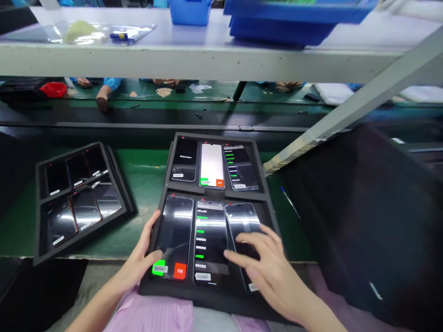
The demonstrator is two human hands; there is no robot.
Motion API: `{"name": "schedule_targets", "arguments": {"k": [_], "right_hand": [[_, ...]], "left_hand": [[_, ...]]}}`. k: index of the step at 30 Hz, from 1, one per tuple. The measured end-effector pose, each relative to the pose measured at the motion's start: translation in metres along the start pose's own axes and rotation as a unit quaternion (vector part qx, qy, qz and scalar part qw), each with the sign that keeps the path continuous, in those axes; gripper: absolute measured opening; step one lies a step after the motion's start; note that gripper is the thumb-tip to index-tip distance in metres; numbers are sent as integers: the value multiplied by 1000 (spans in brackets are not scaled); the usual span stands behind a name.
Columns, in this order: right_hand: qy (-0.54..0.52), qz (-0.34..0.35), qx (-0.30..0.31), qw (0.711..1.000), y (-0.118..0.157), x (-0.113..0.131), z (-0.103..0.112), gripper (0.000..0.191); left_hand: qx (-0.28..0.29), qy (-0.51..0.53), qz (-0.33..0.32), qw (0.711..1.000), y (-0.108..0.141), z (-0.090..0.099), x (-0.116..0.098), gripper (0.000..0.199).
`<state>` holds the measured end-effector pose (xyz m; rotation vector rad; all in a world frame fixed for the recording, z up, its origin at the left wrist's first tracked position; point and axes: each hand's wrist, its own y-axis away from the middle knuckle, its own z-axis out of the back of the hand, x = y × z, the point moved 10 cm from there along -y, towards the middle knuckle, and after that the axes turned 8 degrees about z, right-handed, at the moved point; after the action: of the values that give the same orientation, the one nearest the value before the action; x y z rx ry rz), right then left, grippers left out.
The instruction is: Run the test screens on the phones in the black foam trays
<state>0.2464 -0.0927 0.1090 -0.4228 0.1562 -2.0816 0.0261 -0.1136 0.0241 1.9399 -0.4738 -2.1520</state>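
A black foam tray point(204, 297) in front of me holds several smartphones in two rows. My left hand point(140, 258) grips the tray's left edge, its thumb over the near-left phone point(177, 230), which shows a green and a red button. My right hand point(266, 263) is open, fingers spread. Its index fingertip is at the right edge of the near-middle phone point(210, 244), lit with a list of green and white lines. The same hand partly covers the dark near-right phone point(240, 216). In the far row, a white-screen phone point(212, 161) lies between a logo-screen phone point(185, 161) and a list-screen phone point(242, 168).
Another black tray point(40, 207) of dark phones lies tilted on the green bench point(148, 173) at left. A pen point(290, 202) lies to the right. A white shelf point(194, 62) with blue bins point(277, 27) crosses above, and a slanted post point(346, 115) stands right. Co-workers' hands point(103, 97) are beyond.
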Motion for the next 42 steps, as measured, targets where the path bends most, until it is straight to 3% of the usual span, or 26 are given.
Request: {"name": "schedule_targets", "arguments": {"k": [2,5,7,10,14,20,31,38,42], "right_hand": [[46,-77,-57,994,4,-40,14,39],[103,-201,-93,970,3,-101,22,45],[128,-229,-101,960,-7,-125,21,46],[150,-233,-80,957,-25,-141,13,46],[186,-225,-43,955,-37,-144,2,46],[194,-245,-106,944,-27,-145,9,43],[180,-263,-127,939,-22,-153,7,39],[145,-226,-104,958,-29,-144,5,38],[130,-203,-85,967,-33,-138,4,38]], "left_hand": [[-40,-26,-13,999,-4,2,-4,63],[-100,-64,-38,992,-8,5,-11,56],[-120,-76,-49,989,-9,6,-13,54],[-129,-83,-51,987,-9,6,-11,53],[-137,-82,-51,986,-6,6,-11,52],[-129,-86,-40,987,-9,6,-8,52],[-156,-110,-53,980,-9,7,-3,49],[-151,-115,-51,980,-8,5,-10,51],[-122,-91,-54,987,-5,2,-13,62]]}}
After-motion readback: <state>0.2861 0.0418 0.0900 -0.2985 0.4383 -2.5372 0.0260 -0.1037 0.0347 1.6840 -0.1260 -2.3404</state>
